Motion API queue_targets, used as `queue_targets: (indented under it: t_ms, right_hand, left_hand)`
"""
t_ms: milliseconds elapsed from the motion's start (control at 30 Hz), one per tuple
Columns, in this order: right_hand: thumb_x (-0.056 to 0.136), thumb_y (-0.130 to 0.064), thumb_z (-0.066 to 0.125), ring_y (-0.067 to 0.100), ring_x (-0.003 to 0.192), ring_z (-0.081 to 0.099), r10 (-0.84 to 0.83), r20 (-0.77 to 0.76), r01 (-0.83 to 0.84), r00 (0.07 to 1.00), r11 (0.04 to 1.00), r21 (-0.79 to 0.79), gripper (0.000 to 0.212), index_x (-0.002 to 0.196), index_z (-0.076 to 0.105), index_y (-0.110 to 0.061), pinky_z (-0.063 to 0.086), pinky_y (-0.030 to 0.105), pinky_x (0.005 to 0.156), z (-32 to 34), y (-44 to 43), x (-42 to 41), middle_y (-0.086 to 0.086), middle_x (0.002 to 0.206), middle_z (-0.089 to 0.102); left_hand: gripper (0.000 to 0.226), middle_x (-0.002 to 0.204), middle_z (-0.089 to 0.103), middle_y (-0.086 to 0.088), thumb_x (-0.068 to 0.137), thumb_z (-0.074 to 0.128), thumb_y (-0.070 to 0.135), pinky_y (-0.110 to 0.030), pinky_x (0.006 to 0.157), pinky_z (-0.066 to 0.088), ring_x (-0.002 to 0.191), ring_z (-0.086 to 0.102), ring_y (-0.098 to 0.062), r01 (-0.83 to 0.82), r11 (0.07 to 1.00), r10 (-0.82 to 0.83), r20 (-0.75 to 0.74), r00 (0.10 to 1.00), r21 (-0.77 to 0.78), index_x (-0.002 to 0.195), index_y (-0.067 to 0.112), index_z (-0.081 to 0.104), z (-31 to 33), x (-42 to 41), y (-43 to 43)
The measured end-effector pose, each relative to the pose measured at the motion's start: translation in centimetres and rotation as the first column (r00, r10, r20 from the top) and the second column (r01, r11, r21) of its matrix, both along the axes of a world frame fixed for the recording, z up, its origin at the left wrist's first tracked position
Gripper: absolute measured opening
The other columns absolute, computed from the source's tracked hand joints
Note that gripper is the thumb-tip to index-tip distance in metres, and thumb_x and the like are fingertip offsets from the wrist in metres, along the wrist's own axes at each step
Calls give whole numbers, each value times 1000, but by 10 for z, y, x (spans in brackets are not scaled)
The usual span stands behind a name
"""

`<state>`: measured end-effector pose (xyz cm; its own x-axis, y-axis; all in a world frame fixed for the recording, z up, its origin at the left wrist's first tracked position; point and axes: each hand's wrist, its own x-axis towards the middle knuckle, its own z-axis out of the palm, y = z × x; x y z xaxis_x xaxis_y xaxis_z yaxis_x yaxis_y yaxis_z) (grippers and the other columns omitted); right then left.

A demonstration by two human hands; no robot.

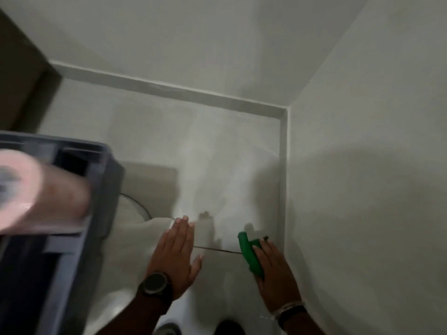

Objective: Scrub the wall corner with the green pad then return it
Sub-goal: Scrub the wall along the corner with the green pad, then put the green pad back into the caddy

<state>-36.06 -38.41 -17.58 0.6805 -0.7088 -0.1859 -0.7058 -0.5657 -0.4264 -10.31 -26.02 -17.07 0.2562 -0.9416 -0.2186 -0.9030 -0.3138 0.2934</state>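
Observation:
My right hand grips a green scrubbing pad, which sticks out past my thumb side, low on the right above the pale floor and close to the right-hand wall. My left hand, with a dark watch on its wrist, is held flat with fingers together and holds nothing. The wall corner, where two white walls meet a grey skirting strip, lies further ahead, apart from the pad.
A grey cart or caddy fills the lower left, with a blurred pink roll on it. A dark door frame stands at the far left. A thin cable runs across the floor. Dark shoes show at the bottom edge.

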Motion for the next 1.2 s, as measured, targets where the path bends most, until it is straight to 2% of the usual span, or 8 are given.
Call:
queue_targets:
  t_ms: [233,433,567,733,800,867,1000,1200]
  right_hand:
    - [95,-37,32,29,135,38,472,32,-468,881,880,-81,45,130,51,-15,33,38,103,147,17,47,11,144,47]
    - [86,-29,54,29,136,35,736,59,-713,674,669,-209,32,117,62,-23,35,43,100,203,68,131,8,137,56]
    - [79,-25,55,29,135,40,870,0,-849,493,481,-218,43,123,55,-25,35,47,106,214,100,214,7,140,53]
    - [80,-20,71,33,131,42,961,-84,-944,262,238,-227,41,119,57,-22,41,51,103,203,139,292,10,134,55]
    - [68,-32,81,31,125,46,967,-149,-969,209,184,-167,53,115,60,-23,43,49,100,202,144,311,7,126,58]
    - [65,-57,77,30,120,51,968,-215,-991,133,128,-35,69,121,56,-22,44,52,100,200,146,322,7,125,59]
    - [61,-84,59,34,127,45,939,-341,-985,33,88,145,103,139,40,-19,35,51,107,204,147,340,10,142,49]
    - [67,-79,61,31,112,53,928,-372,-967,-14,81,240,90,132,48,-18,45,44,96,205,149,349,7,133,52]
  left_hand:
    - [82,162,37,-19,88,54,49,-46,115,34,149,36,-36,-147,986,144,-38,989,-73,154,4,37,173,-8,61]
    - [82,156,46,-15,83,55,55,-39,108,36,143,40,-29,-269,962,269,-12,963,-54,147,5,44,245,17,155]
    - [82,156,43,-14,85,53,57,-33,121,13,144,35,-27,-373,928,373,72,925,-21,147,4,49,236,54,210]
    - [83,162,35,-12,88,54,56,-34,124,8,152,25,-25,-449,892,451,38,892,-42,154,6,42,210,83,256]
    - [85,162,34,-10,89,53,62,-34,126,6,152,29,-26,-450,893,450,29,893,-20,154,9,41,203,89,266]
    - [88,159,42,-10,88,51,70,-40,126,20,147,40,-29,-387,922,386,22,922,12,151,9,46,194,95,275]
    - [99,153,52,-12,84,44,85,-50,111,41,140,51,-31,-307,945,310,-10,951,114,148,10,51,173,117,286]
    - [101,153,51,-16,85,36,84,-55,113,39,141,49,-36,-285,951,282,46,958,119,148,6,50,155,120,284]
